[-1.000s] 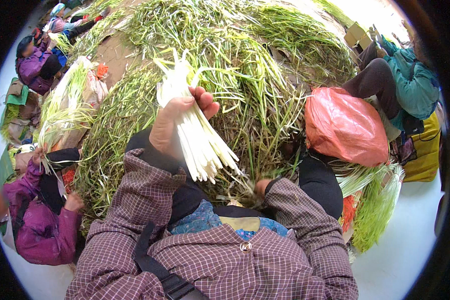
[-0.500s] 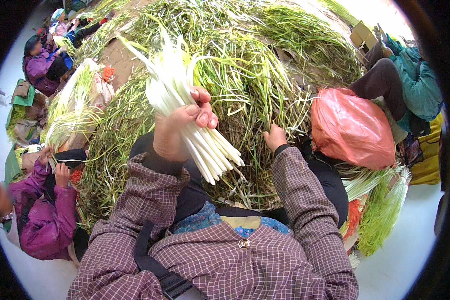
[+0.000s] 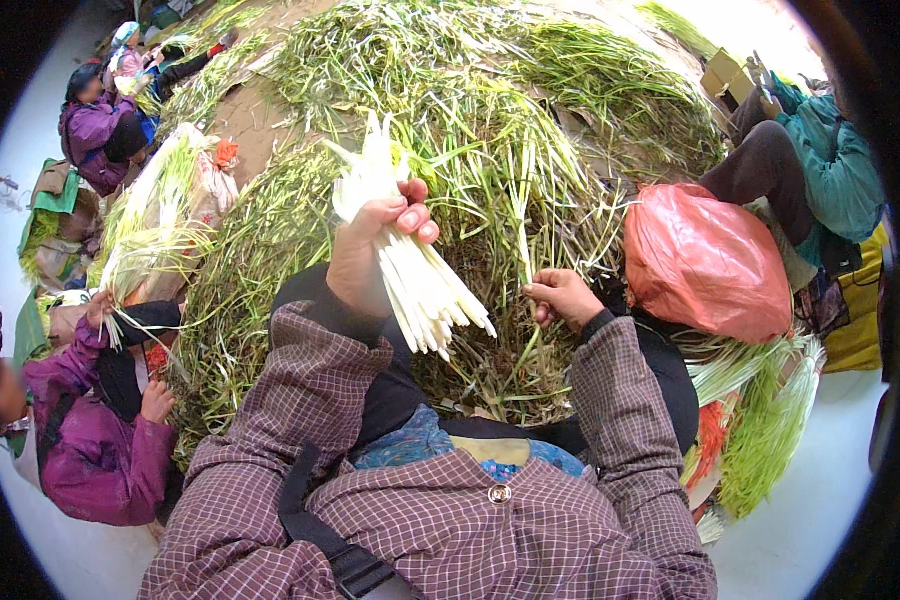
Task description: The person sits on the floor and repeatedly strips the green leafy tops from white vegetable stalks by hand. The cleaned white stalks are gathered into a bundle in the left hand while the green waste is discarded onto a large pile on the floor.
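My left hand (image 3: pixel 365 255) is closed round a bunch of garlic chives (image 3: pixel 432 298), raised in front of my lap. Their white cut-looking ends slant down to the right, and the paler tops spread out above my fist. Low at the near edge of a big heap of green chives (image 3: pixel 470 180), my right hand (image 3: pixel 568 298) pinches a single chive stalk (image 3: pixel 523 235) between thumb and fingertips. That stalk stands nearly upright against the heap, its top blending into the other leaves.
To the right sits a full pink plastic bag (image 3: pixel 705 260), with tied chive bundles (image 3: pixel 770 440) below it. A co-worker in teal (image 3: pixel 835 170) is beyond the bag. On the left, a person in a purple jacket (image 3: pixel 100 440) sits close by a sack of chives (image 3: pixel 165 200).
My right hand has risen slightly and now pinches a stalk that stands up from the heap. The left hand with its bunch has shifted a little right. The purple-jacketed person's hand has lowered.
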{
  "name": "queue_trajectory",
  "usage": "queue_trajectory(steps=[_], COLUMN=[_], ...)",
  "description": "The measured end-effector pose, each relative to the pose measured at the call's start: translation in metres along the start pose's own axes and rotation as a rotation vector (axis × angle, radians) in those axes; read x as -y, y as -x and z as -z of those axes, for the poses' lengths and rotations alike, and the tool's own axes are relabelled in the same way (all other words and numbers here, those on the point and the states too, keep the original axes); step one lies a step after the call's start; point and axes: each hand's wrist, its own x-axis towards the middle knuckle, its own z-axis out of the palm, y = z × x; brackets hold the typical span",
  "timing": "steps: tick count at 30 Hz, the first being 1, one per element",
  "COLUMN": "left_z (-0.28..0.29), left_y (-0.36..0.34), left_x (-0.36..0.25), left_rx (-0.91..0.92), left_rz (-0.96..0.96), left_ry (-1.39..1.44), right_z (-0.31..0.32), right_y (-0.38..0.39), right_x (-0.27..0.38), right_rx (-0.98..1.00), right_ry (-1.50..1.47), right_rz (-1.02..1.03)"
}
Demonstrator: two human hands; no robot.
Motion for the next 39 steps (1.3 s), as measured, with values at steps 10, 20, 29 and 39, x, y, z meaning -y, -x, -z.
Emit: queue_trajectory(steps=[10, 20, 29, 39], left_z=[0.002, 0.005, 0.007, 0.024], left_y=[0.002, 0.003, 0.002, 0.007], left_x=[0.005, 0.016, 0.028, 0.056], left_rx=[-0.059, -0.085, -0.15, -0.449], left_rz=[-0.02, -0.068, -0.093, -0.283], left_ry=[-0.165, -0.256, -0.373, -0.251], right_z=[-0.001, -0.02, -0.041, -0.07], right_y=[0.124, 0.127, 0.092, 0.087], right_x=[0.037, 0.052, 0.008, -0.004], right_rx=[0.208, 0.059, -0.349, -0.39], right_ry=[-0.305, 0.067, 0.429, 0.422], right_rz=[0.297, 0.265, 0.552, 0.573])
